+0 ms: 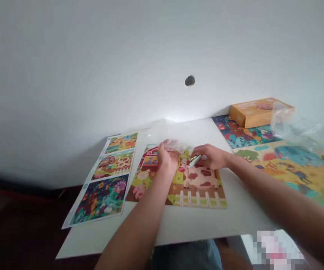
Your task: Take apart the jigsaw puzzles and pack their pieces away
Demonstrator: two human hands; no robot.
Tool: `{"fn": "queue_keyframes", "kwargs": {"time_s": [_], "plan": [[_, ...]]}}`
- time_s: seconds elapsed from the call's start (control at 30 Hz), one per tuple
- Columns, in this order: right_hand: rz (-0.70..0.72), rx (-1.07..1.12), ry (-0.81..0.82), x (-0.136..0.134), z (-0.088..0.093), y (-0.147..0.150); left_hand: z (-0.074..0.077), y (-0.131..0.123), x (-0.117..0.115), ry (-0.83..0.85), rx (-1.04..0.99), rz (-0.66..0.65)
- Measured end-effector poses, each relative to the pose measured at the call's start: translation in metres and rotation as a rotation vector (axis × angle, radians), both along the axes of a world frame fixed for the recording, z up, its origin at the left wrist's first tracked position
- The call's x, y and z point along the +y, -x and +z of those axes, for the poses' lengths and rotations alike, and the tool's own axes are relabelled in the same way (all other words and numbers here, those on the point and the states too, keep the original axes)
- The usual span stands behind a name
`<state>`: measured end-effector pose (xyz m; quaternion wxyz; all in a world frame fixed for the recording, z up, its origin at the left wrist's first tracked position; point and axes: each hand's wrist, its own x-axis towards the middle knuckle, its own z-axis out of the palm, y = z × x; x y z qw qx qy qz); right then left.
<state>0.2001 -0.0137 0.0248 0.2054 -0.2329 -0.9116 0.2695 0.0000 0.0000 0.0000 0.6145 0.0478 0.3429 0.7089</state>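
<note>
A farm jigsaw (198,187) with a spotted cow and a white fence lies assembled in the middle of the white table (184,225). My left hand (166,157) is closed on a clear plastic bag (175,140) that rises over the puzzle's top edge. My right hand (211,156) rests on the puzzle beside it, fingers pinched round a small pale green, pen-like object (194,160). The two hands sit close together above the cow.
A sheet (108,180) with three colourful reference pictures lies left of the puzzle. Two more finished puzzles (291,165) lie at the right, with an orange box (259,111) and crumpled clear plastic (296,127) on them. A grey wall stands behind.
</note>
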Motion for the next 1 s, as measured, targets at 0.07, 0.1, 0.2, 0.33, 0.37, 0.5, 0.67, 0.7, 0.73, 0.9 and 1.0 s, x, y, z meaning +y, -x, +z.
{"fn": "queue_keyframes", "kwargs": {"time_s": [0.07,0.1,0.2,0.33,0.37,0.5,0.67,0.7,0.73,0.9,1.0], "plan": [[-0.007,0.010,0.003,-0.002,0.001,0.002,-0.001,0.000,0.001,0.008,-0.004,-0.002],[-0.013,0.017,0.001,-0.003,0.001,0.002,-0.002,0.000,0.001,0.011,-0.005,-0.002],[-0.035,0.047,-0.024,-0.003,0.001,0.003,-0.002,0.000,0.001,0.021,-0.003,-0.001],[-0.122,0.102,-0.024,-0.004,0.004,0.001,0.000,0.000,-0.001,0.022,0.002,-0.002],[-0.176,0.122,0.013,-0.005,0.006,0.000,0.000,0.000,-0.001,0.014,0.000,0.000],[-0.238,0.114,0.226,-0.014,0.016,0.002,-0.001,-0.001,-0.001,0.013,0.003,0.013],[-0.191,-0.202,0.029,-0.023,0.020,0.010,-0.005,0.000,0.000,0.001,0.027,0.016],[-0.207,-0.230,-0.013,-0.023,0.019,0.012,-0.006,0.000,0.001,-0.003,0.031,0.018],[-0.219,-0.246,-0.035,-0.024,0.019,0.012,-0.006,0.000,0.001,-0.007,0.034,0.019],[-0.176,-0.217,0.064,-0.025,0.019,0.013,-0.004,0.000,-0.001,-0.011,0.039,0.012],[-0.174,-0.133,0.138,-0.025,0.021,0.012,-0.004,0.000,-0.002,-0.023,0.042,0.004]]}}
